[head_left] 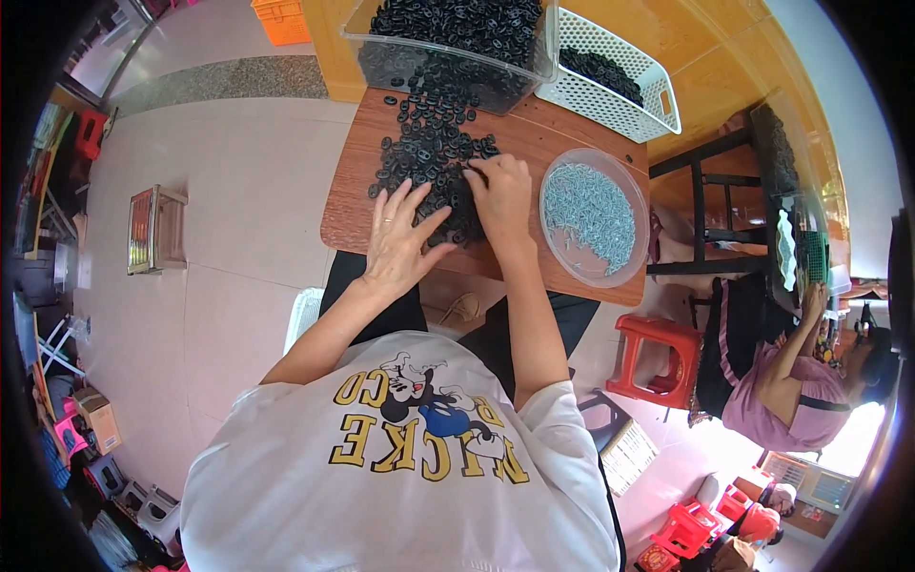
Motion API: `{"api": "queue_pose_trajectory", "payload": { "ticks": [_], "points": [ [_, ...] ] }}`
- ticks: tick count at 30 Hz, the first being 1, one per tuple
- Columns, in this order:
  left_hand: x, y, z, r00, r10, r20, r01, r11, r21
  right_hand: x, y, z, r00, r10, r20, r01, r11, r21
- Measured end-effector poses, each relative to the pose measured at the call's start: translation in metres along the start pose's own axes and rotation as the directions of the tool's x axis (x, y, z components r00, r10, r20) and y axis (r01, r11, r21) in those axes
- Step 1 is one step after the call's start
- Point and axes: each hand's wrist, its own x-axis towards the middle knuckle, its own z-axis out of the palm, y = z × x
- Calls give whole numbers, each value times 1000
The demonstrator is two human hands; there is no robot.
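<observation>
Small black oval plastic pieces with holes point(429, 143) lie in a loose pile on the brown wooden table point(534, 138). My left hand point(400, 238), with a ring on one finger, rests on the near left side of the pile, its fingers spread. On the pile's right side is my right hand point(502, 198), its fingers bent and its tips against the pieces. The pieces between my hands look smeared and partly hidden. To the right of my right hand stands a round clear tray point(548, 214) of small silvery screws point(591, 210).
A clear plastic bin point(448, 62) full of black pieces stands at the table's far side, beside a white perforated basket point(658, 100) with more. A red stool point(658, 353) and a seated co-worker point(782, 391) are on the right. A small stool point(152, 229) stands left.
</observation>
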Motion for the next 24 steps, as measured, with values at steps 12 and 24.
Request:
{"api": "queue_pose_trajectory", "payload": {
  "ticks": [12,24],
  "points": [
    [-6,-14,4,983,-141,-120,121,979,-162,2,6,22,986,8,168,4,997,-73],
    [-6,-13,-1,959,-218,-179,167,950,-266,11,8,11,974,-6,225,-11,997,76]
  ]
}}
